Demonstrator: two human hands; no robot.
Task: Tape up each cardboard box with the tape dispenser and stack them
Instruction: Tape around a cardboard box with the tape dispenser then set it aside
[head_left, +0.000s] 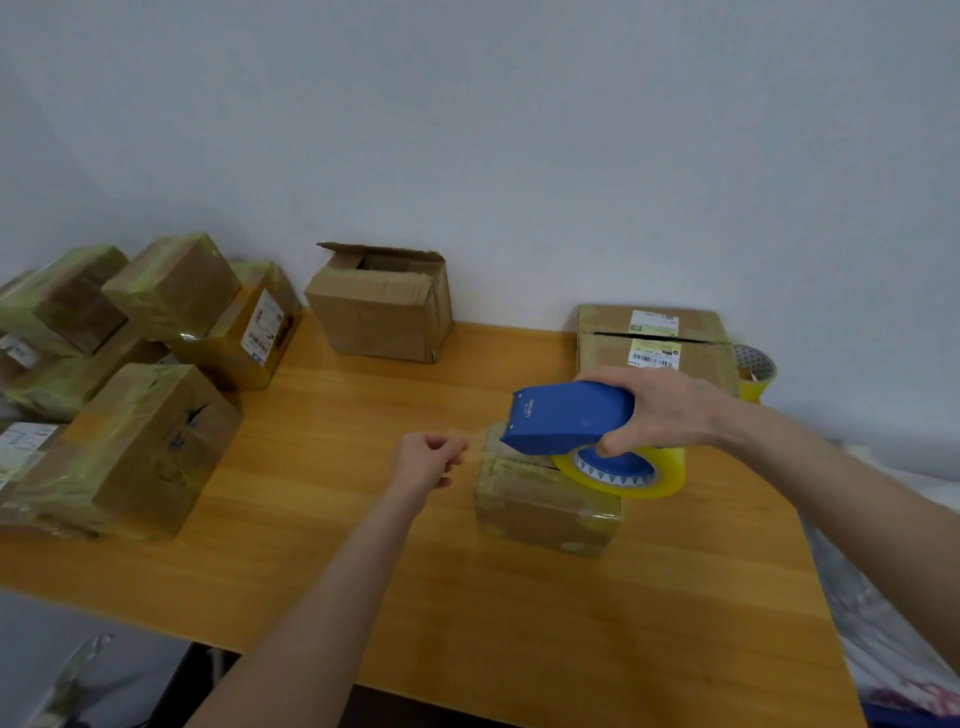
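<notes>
Gripping blue tape dispenser (566, 415) in right hand (660, 410), fingers curled round its body, right of centre in the frame, directly over small cardboard box (540, 512) sitting on tabletop (363, 545). Pinching clear tape end (475, 441) in left hand (426, 460), fingers closed together on it, just left of the dispenser's nose. Sharing the tabletop with taped boxes (140, 441), partly stacked, at left of frame, and with open-flapped box (379, 306) at upper centre.
</notes>
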